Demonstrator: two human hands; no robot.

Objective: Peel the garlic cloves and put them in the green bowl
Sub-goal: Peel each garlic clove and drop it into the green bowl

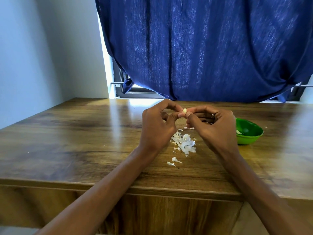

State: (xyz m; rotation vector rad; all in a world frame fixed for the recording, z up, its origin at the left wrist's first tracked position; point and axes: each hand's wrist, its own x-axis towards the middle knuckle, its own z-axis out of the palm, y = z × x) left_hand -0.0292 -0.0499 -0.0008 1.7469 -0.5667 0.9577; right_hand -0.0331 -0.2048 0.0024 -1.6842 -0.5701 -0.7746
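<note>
Both hands pinch one clove [184, 110] over the table: left hand [156, 127], right hand [215, 126]. Bowl [250, 139] sits just right of the right hand, so that one's closer for the drop.

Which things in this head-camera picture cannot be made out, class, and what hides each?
- Garlic clove, head view: mostly covered by the fingertips of the left hand and right hand; any skin left is too small to tell.
- Green bowl: its left side and part of its contents sit behind the right hand.
</note>
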